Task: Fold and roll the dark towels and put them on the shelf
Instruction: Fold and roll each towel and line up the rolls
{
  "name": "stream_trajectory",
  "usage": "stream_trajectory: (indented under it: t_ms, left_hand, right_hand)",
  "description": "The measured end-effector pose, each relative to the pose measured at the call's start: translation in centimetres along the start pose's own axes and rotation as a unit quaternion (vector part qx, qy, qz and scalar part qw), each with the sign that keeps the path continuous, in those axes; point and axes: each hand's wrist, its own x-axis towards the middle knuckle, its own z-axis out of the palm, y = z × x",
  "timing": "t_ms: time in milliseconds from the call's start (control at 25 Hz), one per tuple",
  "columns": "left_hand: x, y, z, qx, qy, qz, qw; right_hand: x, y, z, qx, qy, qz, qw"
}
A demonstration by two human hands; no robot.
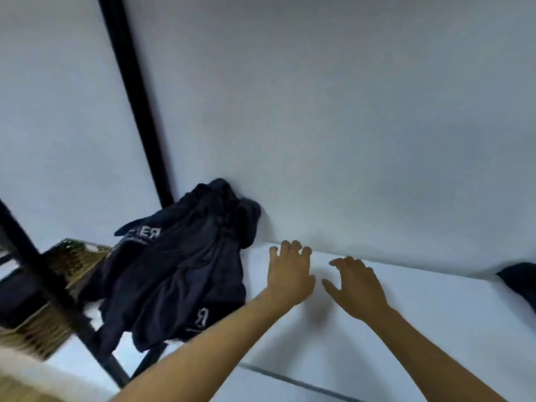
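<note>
Towels (185,265) lie heaped and unfolded, dark with pale lettering, on the white surface (420,314) at left against the far wall; we judge folding barely begun. Our left hand (288,275) and right hand (358,288) hover beside them, fingers spread, holding nothing

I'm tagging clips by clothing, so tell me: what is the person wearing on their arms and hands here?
Nothing that shows. Both forearms are bare from the bottom edge of the picture up to the wrists, with no sleeve or cuff in view. The left hand and the right hand carry no gloves, and no rings, watch or bracelet can be made out. The picture is somewhat blurred, so fine details would not show.
</note>
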Motion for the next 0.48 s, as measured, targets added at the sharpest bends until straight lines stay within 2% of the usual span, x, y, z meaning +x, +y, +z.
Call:
stream_trajectory:
  t_ms: [160,280,400,480]
  left_hand:
    - [-3.6,-14.7,-3.7,0.032,0.051,-0.146,0.987]
    - [-6.8,-22.5,-3.3,0.016,0.027,-0.24,0.97]
    - [-9.6,-26.2,-1.5,-0.03,0.012,-0.247,0.968]
    - [-10.2,-26.8,-1.0,-0.051,0.017,-0.237,0.97]
  right_hand:
    - [3.9,-14.1,2.8,0.179,-0.06,-0.07,0.98]
    - [5.2,-20.7,4.8,0.211,-0.095,-0.083,0.969]
    - [6.6,-23.6,6.3,0.207,-0.143,-0.043,0.967]
    - [7.2,-24.1,6.3,0.224,-0.126,-0.016,0.966]
